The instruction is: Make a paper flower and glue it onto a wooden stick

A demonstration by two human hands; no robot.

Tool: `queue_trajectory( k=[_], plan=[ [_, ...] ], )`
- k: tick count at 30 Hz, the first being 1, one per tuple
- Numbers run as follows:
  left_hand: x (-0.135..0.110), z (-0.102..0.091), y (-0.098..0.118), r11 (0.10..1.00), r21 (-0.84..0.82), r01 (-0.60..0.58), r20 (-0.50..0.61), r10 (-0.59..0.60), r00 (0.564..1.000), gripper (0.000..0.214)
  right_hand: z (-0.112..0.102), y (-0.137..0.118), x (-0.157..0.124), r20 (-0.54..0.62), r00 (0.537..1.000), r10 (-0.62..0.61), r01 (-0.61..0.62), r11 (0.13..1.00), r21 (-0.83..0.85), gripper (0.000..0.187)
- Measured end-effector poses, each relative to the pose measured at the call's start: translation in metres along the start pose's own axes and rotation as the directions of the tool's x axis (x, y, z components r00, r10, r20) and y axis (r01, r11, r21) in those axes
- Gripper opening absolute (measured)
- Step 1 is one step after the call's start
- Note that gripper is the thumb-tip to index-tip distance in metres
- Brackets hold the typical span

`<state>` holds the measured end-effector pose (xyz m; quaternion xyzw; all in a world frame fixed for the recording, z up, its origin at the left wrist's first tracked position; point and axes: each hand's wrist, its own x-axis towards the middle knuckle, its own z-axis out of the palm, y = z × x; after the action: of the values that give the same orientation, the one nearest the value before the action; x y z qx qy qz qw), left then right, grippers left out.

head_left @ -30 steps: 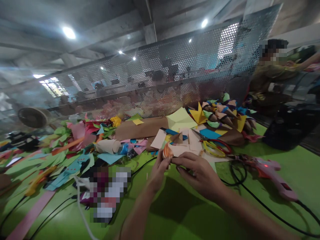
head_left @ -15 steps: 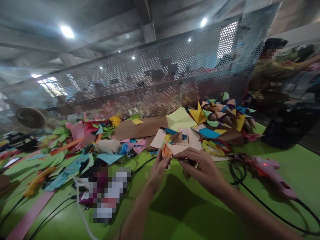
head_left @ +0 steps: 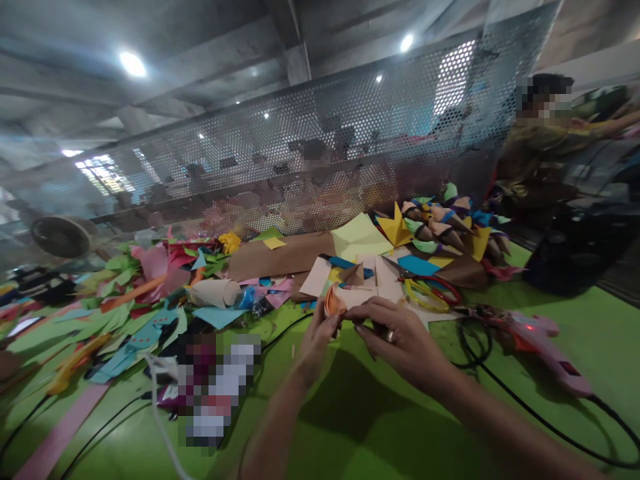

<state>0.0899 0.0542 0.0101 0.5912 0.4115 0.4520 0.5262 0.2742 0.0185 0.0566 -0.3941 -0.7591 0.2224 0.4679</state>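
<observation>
A small orange curled piece of paper (head_left: 334,303), layered like a flower bud, is held upright between the thumb and fingers of my left hand (head_left: 319,337). From the right, the bent index finger of my right hand (head_left: 393,333) meets its lower edge. The right thumb is curled just below, and a ring shows on one finger. What lies between those fingertips is partly hidden. Just beyond my hands are pale paper sheets (head_left: 387,281), a blue cutter-like tool (head_left: 345,265) and scissors with red and yellow handles (head_left: 433,297).
A pink glue gun (head_left: 545,353) with its red light on lies right, its black cable looping nearby. A power strip (head_left: 227,387), a yellow glue gun (head_left: 75,363) and coloured paper scraps (head_left: 150,267) lie left. Paper cones (head_left: 440,227) are piled behind; a co-worker (head_left: 540,140) is at far right.
My right thumb has moved slightly away from the index fingertip, and the right hand has turned a little, showing the ring more. The left hand keeps its hold on the orange paper.
</observation>
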Motion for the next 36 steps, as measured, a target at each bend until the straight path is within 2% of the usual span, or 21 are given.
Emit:
queue_trajectory(
  k=[6, 9, 13, 21, 27, 36],
  plan=[
    [-0.005, 0.002, 0.020, 1.000, 0.018, -0.014, -0.046, 0.015, 0.999, 0.056, -0.004, 0.001, 0.001, -0.090, 0.996, 0.011, -0.010, 1.000, 0.009, 0.017],
    [-0.005, 0.002, 0.025, 0.997, 0.059, -0.052, -0.021, 0.054, 0.998, 0.050, -0.004, 0.000, 0.001, -0.072, 0.997, -0.008, 0.009, 1.000, 0.013, 0.017],
    [-0.005, -0.001, 0.024, 0.991, 0.108, -0.083, -0.012, 0.084, 0.996, 0.048, -0.002, 0.000, 0.000, -0.021, 0.999, -0.039, 0.039, 0.999, -0.030, 0.020],
    [-0.006, -0.006, 0.020, 0.977, 0.147, -0.154, 0.052, 0.148, 0.988, 0.046, 0.001, 0.003, -0.002, -0.029, 0.983, -0.179, 0.173, 0.973, -0.155, 0.027],
    [-0.006, -0.005, 0.025, 0.984, 0.154, -0.086, 0.026, 0.083, 0.996, 0.046, 0.002, 0.003, -0.003, 0.006, 0.977, -0.215, 0.212, 0.954, -0.213, 0.027],
    [-0.005, -0.004, 0.022, 0.988, 0.130, -0.077, 0.029, 0.074, 0.997, 0.043, 0.001, 0.001, -0.003, -0.009, 0.972, -0.235, 0.230, 0.958, -0.170, 0.029]
  ],
)
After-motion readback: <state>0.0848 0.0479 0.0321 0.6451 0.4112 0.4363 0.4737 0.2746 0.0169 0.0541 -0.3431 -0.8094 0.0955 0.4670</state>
